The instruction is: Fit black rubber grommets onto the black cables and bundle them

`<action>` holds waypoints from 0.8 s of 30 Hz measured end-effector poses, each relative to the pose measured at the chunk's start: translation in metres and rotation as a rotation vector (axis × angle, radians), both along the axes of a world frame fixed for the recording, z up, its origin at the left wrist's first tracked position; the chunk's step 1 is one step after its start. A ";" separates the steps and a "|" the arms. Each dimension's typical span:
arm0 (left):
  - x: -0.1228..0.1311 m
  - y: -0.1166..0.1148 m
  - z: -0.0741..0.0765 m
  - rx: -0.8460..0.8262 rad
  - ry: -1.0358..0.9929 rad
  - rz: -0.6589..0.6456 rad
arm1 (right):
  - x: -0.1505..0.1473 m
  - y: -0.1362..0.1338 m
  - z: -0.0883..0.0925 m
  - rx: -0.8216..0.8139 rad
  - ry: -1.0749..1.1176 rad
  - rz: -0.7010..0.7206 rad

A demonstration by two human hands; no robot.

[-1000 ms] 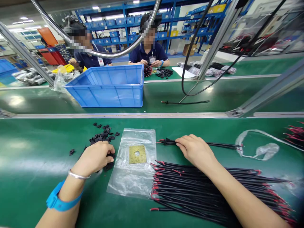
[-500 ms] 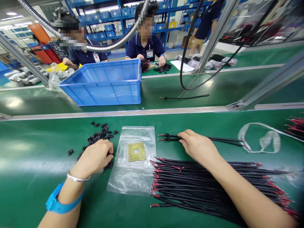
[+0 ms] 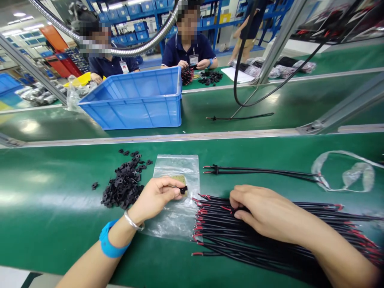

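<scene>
My left hand is closed in a pinch on a small black plastic piece, held over the yellow sponge, which it partly hides. That square sponge lies on a clear zip bag. Left of the bag is a heap of similar black pieces. My right hand is over a pile of black cables with red wire ends, thumb and fingertips closed on a cable at the top of the pile. Behind it, two cables lie side by side, each with a black piece near its left end.
A blue crate stands beyond the metal rail. A single cable lies right of it. A clear plastic strip curls at the right. Two co-workers sit across the bench; a black cable loop hangs ahead.
My left hand has moved right from the heap to above the sponge with a black piece. My right hand has left the two cables behind and come down onto the pile.
</scene>
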State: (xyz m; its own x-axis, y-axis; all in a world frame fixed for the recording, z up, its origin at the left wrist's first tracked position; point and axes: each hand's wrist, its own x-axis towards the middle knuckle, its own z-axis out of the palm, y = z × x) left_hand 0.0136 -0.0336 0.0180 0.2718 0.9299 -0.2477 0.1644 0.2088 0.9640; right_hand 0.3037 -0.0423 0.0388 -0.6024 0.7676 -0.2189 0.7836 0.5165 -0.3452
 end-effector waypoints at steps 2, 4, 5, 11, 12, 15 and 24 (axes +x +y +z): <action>0.002 0.000 -0.004 0.076 0.041 0.003 | 0.003 0.001 0.000 -0.014 -0.018 0.013; 0.003 -0.001 -0.006 0.235 0.173 0.018 | 0.003 0.000 0.001 -0.005 -0.021 0.025; 0.004 -0.001 -0.007 0.346 0.267 0.022 | 0.002 -0.001 0.002 0.008 -0.010 0.023; 0.005 -0.003 -0.017 1.025 0.804 -0.160 | -0.008 -0.010 0.011 0.068 0.316 -0.052; 0.006 -0.003 -0.018 1.055 0.879 -0.215 | -0.010 -0.011 0.013 0.077 0.381 -0.058; 0.008 -0.003 -0.017 1.022 1.032 -0.348 | -0.015 -0.012 0.015 0.110 0.488 -0.075; 0.021 -0.015 -0.002 0.292 0.226 0.079 | -0.034 -0.013 -0.017 0.330 0.523 0.032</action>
State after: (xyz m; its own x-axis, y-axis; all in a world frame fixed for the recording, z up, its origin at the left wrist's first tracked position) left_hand 0.0346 -0.0489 0.0163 0.1651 0.9862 -0.0150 0.3746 -0.0486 0.9259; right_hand 0.2695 -0.0555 0.0221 -0.5899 0.7240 0.3575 0.5359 0.6822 -0.4974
